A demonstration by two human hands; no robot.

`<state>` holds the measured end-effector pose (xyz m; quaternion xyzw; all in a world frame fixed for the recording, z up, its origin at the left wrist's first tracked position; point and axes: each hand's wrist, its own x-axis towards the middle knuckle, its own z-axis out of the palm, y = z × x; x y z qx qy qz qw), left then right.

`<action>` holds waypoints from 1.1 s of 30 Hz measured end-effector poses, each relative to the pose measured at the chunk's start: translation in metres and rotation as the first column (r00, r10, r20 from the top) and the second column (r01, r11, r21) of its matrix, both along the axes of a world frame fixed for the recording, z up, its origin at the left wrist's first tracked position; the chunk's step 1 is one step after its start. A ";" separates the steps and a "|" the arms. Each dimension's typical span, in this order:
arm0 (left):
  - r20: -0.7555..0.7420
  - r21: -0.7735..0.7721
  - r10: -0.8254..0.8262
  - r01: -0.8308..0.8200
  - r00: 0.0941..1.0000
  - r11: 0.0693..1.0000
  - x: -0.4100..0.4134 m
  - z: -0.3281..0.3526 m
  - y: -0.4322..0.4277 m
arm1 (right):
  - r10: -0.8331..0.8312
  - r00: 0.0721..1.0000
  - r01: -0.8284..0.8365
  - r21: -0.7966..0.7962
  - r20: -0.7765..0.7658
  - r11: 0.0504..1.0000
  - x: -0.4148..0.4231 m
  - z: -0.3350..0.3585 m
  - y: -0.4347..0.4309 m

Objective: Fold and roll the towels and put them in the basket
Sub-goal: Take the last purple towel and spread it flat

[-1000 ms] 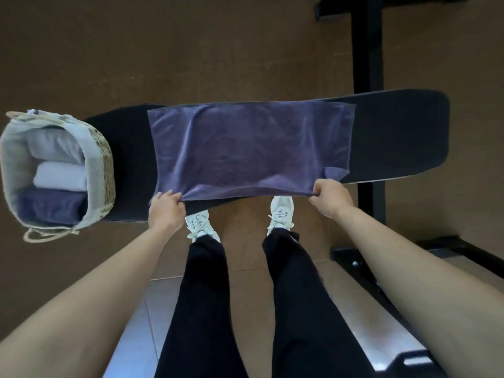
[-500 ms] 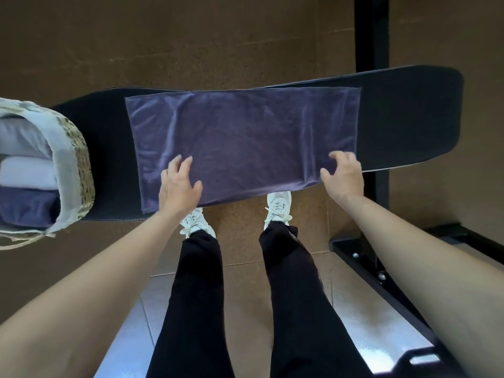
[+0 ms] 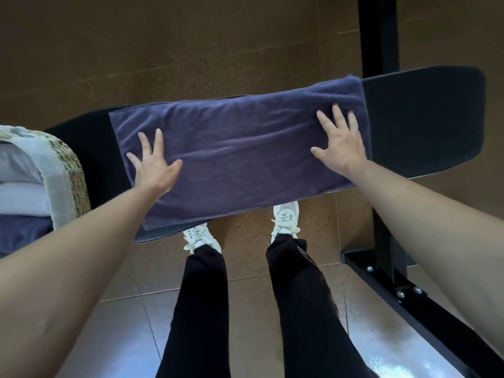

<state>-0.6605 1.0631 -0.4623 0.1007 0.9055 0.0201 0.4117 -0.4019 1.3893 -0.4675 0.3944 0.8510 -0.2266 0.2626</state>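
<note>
Our towel (image 3: 245,165) lies flat on the black counter (image 3: 425,118) and looks folded long. We press our left hand (image 3: 155,170) on its left end and our right hand (image 3: 341,143) on its right end. Our fingers are spread wide and hold nothing. We think this smooths the bumps so it rolls tight. The basket (image 3: 69,170) sits close on the left with rolled towels (image 3: 21,197) inside, easy to reach.
</note>
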 end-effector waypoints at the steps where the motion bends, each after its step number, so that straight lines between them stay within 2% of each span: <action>1: 0.007 -0.018 0.004 -0.004 1.000 1.000 -0.001 0.000 0.000 | -0.001 1.000 0.002 0.027 -0.016 1.000 0.001 0.002 0.001; 3: -0.011 -0.068 -0.019 0.018 1.000 0.998 0.005 0.001 0.003 | -0.044 0.996 0.050 0.075 -0.081 0.996 0.009 0.007 0.000; 5: -0.099 -0.092 -0.083 0.074 0.992 0.993 0.021 0.003 0.009 | -0.154 0.973 0.171 0.092 -0.170 0.981 0.023 0.008 -0.002; 8: -0.191 0.031 -0.163 0.172 0.968 0.985 0.060 0.008 0.026 | -0.352 0.918 0.382 0.167 -0.181 0.909 0.048 0.005 -0.003; 10: -0.139 0.212 -0.186 0.213 0.973 0.954 0.092 0.011 0.041 | -0.476 0.874 0.487 0.207 -0.101 0.849 0.060 0.004 0.000; 13: -0.006 0.423 -0.253 0.232 0.967 0.876 0.142 0.013 0.063 | -0.555 0.831 0.554 0.149 -0.035 0.819 0.073 0.000 0.004; 16: 0.070 0.514 -0.295 0.220 0.953 0.829 0.183 0.017 0.086 | -0.657 0.749 0.660 0.008 -0.087 0.751 0.082 -0.002 0.004; 18: 0.123 0.531 -0.291 0.184 0.949 0.827 0.202 0.021 0.104 | -0.716 0.695 0.711 -0.085 -0.068 0.698 0.085 0.000 0.003; 21: 0.243 0.530 -0.264 0.100 0.933 0.842 0.219 0.028 0.133 | -0.672 0.739 0.667 -0.174 0.035 0.725 0.088 0.005 -0.001; 25: 0.388 0.513 -0.063 -0.159 0.919 0.844 0.230 0.037 0.170 | -0.724 0.689 0.672 -0.389 0.015 0.631 0.092 0.018 -0.016; 29: 0.590 0.398 0.200 -0.497 0.783 0.771 0.236 0.038 0.194 | -0.705 0.704 0.591 -0.481 -0.083 0.647 0.095 0.041 -0.034; 33: 0.661 0.312 0.314 -0.630 0.682 0.711 0.242 0.039 0.202 | -0.702 0.699 0.507 -0.599 -0.135 0.620 0.097 0.062 -0.048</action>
